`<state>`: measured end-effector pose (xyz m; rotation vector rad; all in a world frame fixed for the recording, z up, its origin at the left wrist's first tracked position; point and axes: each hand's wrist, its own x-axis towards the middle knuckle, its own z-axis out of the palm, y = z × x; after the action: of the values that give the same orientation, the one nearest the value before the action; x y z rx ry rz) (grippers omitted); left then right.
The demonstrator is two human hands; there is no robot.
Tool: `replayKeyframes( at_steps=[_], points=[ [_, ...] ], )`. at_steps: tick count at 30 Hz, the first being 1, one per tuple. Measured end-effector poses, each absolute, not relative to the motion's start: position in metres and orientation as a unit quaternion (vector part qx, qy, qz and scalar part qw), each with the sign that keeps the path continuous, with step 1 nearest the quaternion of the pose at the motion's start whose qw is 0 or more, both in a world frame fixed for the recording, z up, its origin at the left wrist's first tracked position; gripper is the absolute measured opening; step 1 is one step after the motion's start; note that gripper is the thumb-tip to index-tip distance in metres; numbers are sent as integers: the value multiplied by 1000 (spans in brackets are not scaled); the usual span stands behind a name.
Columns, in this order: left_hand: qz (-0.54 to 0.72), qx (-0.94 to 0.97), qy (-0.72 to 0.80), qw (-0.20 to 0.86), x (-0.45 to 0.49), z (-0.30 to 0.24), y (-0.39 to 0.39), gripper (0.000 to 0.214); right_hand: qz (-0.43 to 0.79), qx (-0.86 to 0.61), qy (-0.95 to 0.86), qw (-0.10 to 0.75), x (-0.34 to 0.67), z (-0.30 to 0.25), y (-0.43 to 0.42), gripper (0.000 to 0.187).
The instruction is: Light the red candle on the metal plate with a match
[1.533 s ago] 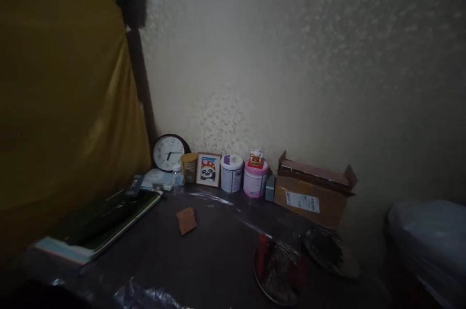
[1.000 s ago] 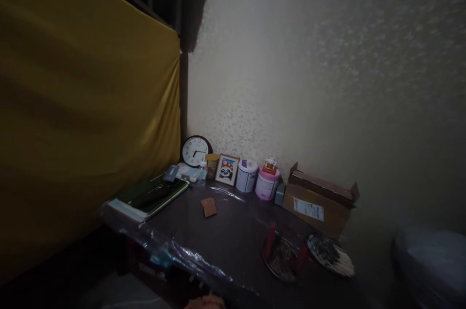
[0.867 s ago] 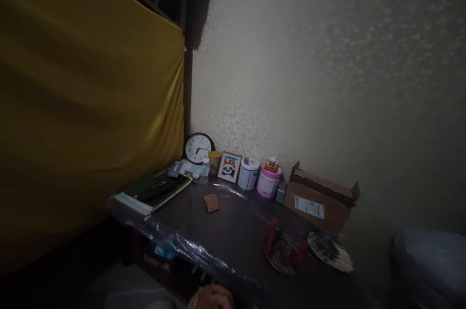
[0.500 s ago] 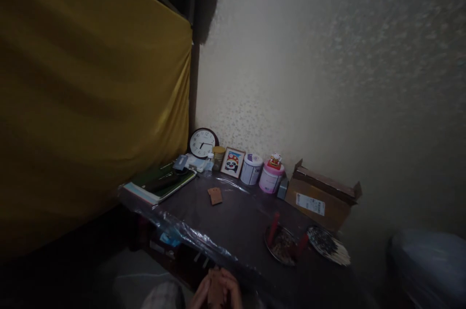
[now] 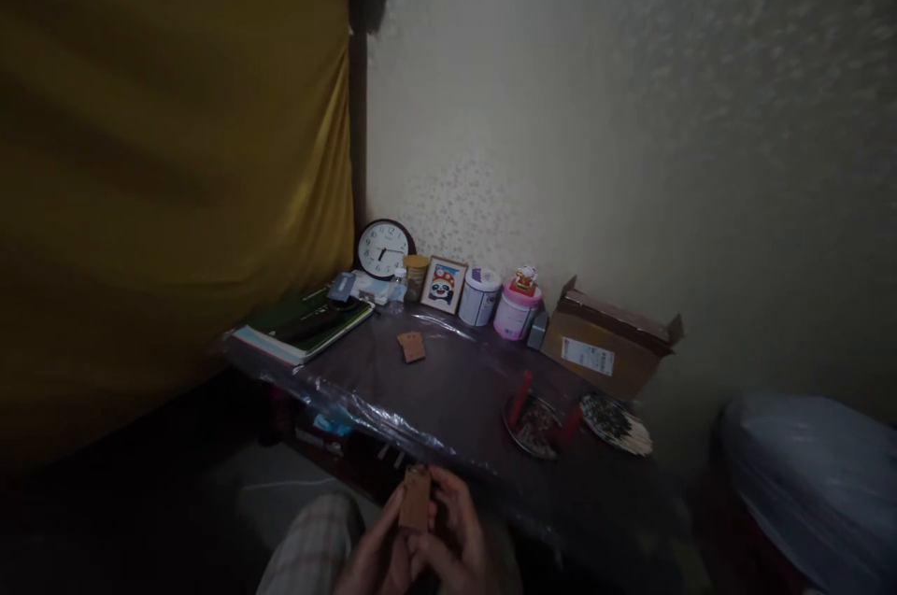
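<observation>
At the table's near edge, my left hand and my right hand hold a small brown cardboard piece between them. It looks like a narrow oblong, held upright; whether it is a folded box or a stack of cards I cannot tell. My left fingers press its left side, while my right thumb and fingers are around its right and lower edges. Farther off on the dark table, similar flat brown pieces lie overlapping.
Beyond stand a wall clock, a framed panda picture, a white tin, a pink tin and a cardboard box. Two plates lie at right, a green book at left. Plastic covers the table edge.
My hands and the brown cardboard piece have risen in view, showing more of both. My right fingers have shifted around the piece. The table scene has moved upward as the camera tilted down.
</observation>
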<state>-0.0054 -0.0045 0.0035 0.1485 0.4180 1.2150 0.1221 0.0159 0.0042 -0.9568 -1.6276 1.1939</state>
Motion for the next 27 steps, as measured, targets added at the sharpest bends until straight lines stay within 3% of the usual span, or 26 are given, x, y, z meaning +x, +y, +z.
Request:
replayKeyframes(
  at_steps=[2,6,15,27],
  points=[
    [557,67,192,806,-7,5,-6,18,546,-374,-618,425,137,11,22,45],
    [516,68,199,830,-7,6,-9,22,509,-453,-591,432,153,17,32,22],
    [485,84,205,846,-4,4,-12,29,528,-467,-592,390,155,25,34,20],
    [471,78,194,857,-6,-2,-16,28,461,-489,-634,383,152,28,38,16]
  ],
)
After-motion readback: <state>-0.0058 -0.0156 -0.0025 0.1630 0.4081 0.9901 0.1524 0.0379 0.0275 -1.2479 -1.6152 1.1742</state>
